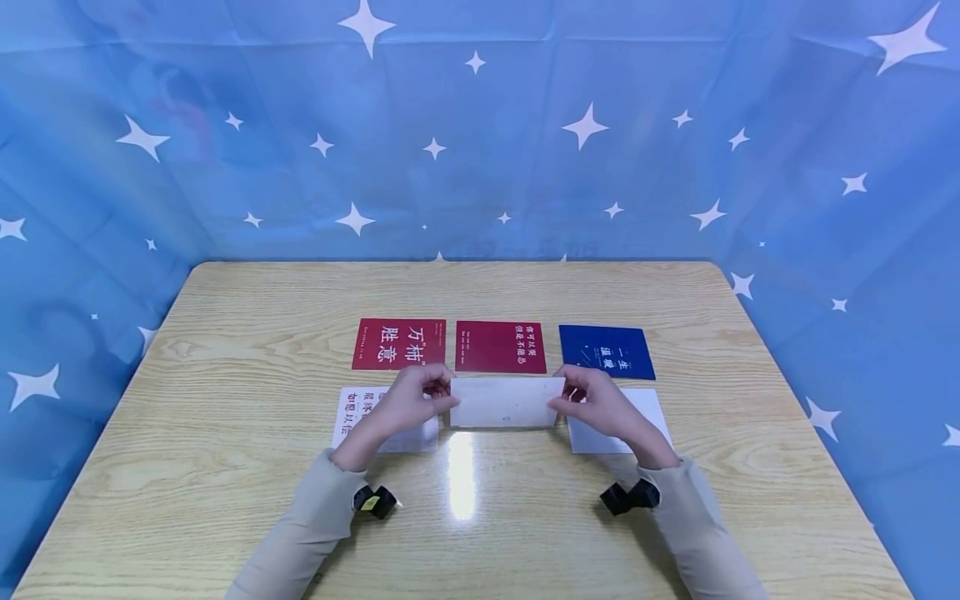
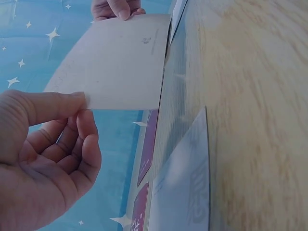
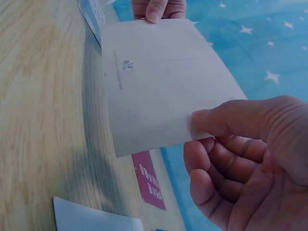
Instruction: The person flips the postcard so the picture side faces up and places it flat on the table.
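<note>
A white card (image 1: 506,402) with a small printed mark is held tilted up off the table between my two hands. My left hand (image 1: 415,398) pinches its left edge between thumb and fingers. On the opposite edge my right hand (image 1: 597,402) pinches it the same way, thumb (image 3: 226,119) on the side facing me. Close under the left hand lies a white card with dark red characters (image 1: 352,414), partly covered by that hand. Beneath the right hand lies another white card (image 1: 648,408), also partly hidden.
Behind the hands, a red card with large characters (image 1: 397,343), a second red card (image 1: 501,347) and a blue card (image 1: 609,350) lie in a row on the wooden table (image 1: 225,417). A blue star-patterned cloth (image 1: 480,150) hangs around the table.
</note>
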{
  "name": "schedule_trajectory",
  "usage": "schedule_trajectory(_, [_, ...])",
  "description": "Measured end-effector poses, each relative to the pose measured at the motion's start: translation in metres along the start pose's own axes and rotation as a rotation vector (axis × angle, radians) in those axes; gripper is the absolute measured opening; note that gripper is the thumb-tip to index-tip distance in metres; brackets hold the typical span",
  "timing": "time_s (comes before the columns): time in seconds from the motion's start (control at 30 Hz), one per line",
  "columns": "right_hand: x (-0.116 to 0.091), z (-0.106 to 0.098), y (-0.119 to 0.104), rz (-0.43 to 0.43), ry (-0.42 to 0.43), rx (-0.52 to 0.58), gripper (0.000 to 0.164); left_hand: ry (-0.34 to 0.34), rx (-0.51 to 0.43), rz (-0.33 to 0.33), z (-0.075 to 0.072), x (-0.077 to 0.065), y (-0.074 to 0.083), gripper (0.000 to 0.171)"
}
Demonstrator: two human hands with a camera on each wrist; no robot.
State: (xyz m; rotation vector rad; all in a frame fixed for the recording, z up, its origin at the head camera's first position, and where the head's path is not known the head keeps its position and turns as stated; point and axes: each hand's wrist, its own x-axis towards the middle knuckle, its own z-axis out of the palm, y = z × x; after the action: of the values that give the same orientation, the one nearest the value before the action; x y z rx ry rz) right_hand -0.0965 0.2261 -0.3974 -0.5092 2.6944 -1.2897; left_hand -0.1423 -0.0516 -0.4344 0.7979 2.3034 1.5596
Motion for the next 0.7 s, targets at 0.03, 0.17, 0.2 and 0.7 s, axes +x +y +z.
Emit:
schedule_trajectory(0.03, [0.0, 0.0, 0.0, -0.008, 0.002, -0.001, 0.01, 0.001, 0.004, 0.003, -0.001, -0.001, 0.006, 0.006])
schedule_trajectory(0.17, [-0.001, -0.001, 0.0, -0.046, 0.006, 0.012, 0.009, 0.008, 0.006, 0.037, -0.005, -0.005, 0.019, 0.006])
schedule_trajectory(0.2, [-0.002, -0.001, 0.0, -0.055, 0.01, 0.015, 0.009, 0.01, 0.002, 0.045, -0.004, -0.004, 0.014, 0.006])
schedule_trajectory(0.7, [-0.008, 0.009, 0.039, -0.098, 0.059, 0.111, 0.015, -0.035, -0.152, 0.035, -0.004, -0.01, -0.02, 0.013])
